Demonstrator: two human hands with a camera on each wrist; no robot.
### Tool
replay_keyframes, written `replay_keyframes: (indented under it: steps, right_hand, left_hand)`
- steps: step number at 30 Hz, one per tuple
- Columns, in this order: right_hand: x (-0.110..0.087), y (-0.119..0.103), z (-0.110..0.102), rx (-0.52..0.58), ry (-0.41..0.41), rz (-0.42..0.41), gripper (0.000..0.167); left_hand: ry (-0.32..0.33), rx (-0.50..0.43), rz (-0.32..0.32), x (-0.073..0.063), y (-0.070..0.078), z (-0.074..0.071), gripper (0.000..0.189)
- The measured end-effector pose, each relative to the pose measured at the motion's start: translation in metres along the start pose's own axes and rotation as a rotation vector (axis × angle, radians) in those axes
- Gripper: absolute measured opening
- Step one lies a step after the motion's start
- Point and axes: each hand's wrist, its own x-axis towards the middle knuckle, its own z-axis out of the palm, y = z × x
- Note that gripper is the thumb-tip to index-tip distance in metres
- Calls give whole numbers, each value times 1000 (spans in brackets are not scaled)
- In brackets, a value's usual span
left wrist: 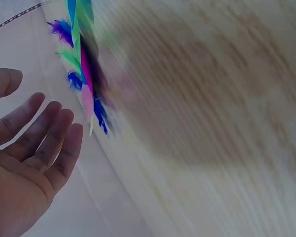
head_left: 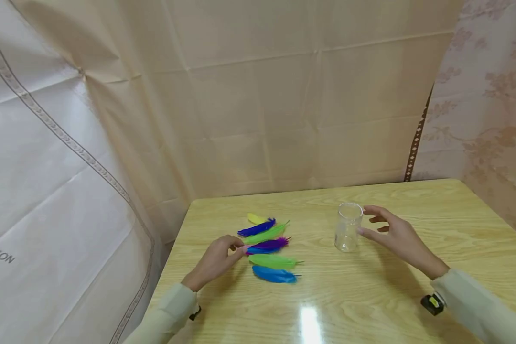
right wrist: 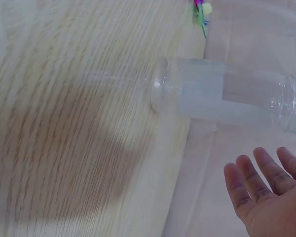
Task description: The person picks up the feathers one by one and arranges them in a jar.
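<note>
Several coloured feathers lie in a column on the table: a yellow feather (head_left: 256,219), a dark blue feather (head_left: 256,228), a lime feather (head_left: 266,234), a purple-and-blue feather (head_left: 268,246), a light green feather (head_left: 273,261) and a blue feather (head_left: 274,274). My left hand (head_left: 221,256) is at the left end of the purple-and-blue one; the left wrist view shows its fingers loosely bent with nothing between them. An upright clear glass jar (head_left: 348,228) stands right of the feathers. Beside it is my right hand (head_left: 397,236), fingers spread, thumb close to the glass; contact is unclear.
The wood-grain table (head_left: 361,306) has its back edge along a beige hanging cloth (head_left: 258,105). A pale cloth (head_left: 69,200) hangs on the left, and a flowered cloth (head_left: 486,119) on the right. Both wrists wear small black devices.
</note>
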Motion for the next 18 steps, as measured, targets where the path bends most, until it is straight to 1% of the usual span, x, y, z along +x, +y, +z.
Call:
replay_keyframes:
  steps: [3,7,12,18]
  right_hand:
    - [2,-1,1,36,-7,19,71]
    - [4,-2,3,67,-3,23,71]
    - [7,-1,7,104,6,19,72]
    - [11,2,11,128,8,16,72]
  left_hand:
    - [-33,-60,-10,1,-2,3,16]
    - [-70,-101,-15,2,-6,7,13]
    - [-96,-122,-20,2,-10,12,13]
    - [-107,-126,-34,3,-11,17,14]
